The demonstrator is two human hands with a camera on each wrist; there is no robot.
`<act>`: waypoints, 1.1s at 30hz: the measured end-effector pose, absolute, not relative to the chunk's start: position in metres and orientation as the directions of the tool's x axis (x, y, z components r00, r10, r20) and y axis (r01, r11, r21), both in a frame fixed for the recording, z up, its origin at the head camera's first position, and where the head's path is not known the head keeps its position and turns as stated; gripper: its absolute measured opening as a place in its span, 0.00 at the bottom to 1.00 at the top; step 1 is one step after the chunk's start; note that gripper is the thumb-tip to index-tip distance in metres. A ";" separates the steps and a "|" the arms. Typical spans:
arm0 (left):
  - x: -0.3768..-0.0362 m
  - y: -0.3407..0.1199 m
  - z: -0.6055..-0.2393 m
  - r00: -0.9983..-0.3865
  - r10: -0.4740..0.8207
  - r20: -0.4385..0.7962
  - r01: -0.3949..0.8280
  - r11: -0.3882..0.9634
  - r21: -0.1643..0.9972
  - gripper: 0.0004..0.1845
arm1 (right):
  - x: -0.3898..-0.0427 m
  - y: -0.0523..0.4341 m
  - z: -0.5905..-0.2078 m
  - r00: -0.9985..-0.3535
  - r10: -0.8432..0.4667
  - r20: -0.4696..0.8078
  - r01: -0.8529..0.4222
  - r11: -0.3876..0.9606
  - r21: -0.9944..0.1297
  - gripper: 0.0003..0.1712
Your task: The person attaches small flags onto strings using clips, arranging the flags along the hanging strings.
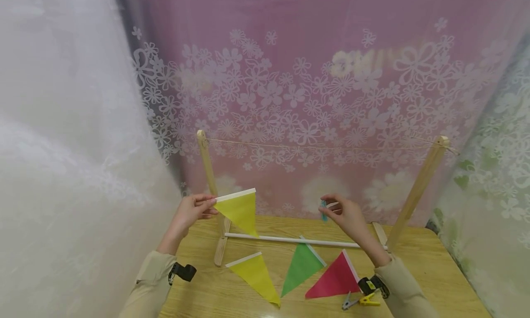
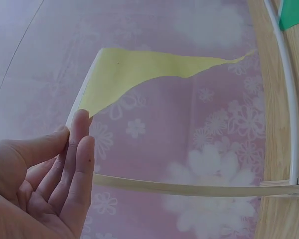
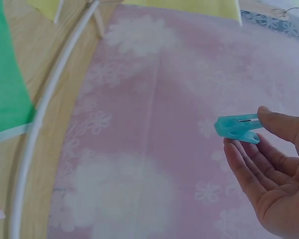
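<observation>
The left hand pinches a yellow pennant by its white top edge, tip hanging down. The right hand pinches a blue clothespin, level with the pennant and well to its right. A taut string runs left to right above both hands, between two wooden posts.

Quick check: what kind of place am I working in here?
Likely a small craft corner: a wooden table hemmed in by flowered curtains, with a string frame, paper flags and clothes pegs.
</observation>
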State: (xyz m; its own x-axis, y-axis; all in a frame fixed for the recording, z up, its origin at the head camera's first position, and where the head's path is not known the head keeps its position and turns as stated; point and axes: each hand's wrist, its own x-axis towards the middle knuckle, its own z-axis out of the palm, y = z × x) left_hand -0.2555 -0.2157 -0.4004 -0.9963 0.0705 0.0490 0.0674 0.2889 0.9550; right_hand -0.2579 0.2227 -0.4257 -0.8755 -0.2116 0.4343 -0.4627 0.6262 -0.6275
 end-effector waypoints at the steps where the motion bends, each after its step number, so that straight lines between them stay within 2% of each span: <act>1: -0.256 -0.216 -0.399 -0.996 0.073 0.047 0.066 0.289 0.955 0.22 | -0.259 0.222 -0.421 -0.873 -0.216 0.436 -0.468 0.619 -0.631 0.19; 15: -0.260 -0.223 -0.379 -0.993 0.071 0.093 0.111 0.312 0.943 0.20 | -0.271 0.202 -0.370 -0.872 -0.231 0.433 -0.482 0.568 -0.667 0.21; 33: -0.265 -0.228 -0.344 -0.987 0.082 0.140 0.160 0.375 0.913 0.21 | -0.274 0.161 -0.311 -0.850 -0.298 0.434 -0.525 0.432 -0.733 0.24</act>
State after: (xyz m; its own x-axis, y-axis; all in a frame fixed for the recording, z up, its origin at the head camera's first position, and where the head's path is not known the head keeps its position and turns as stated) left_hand -0.2654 -0.2282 -0.3443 -0.9868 0.0816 0.1398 0.1604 0.3749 0.9131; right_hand -0.2741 0.1609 -0.3107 -0.8502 -0.2983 0.4337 -0.5255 0.4320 -0.7330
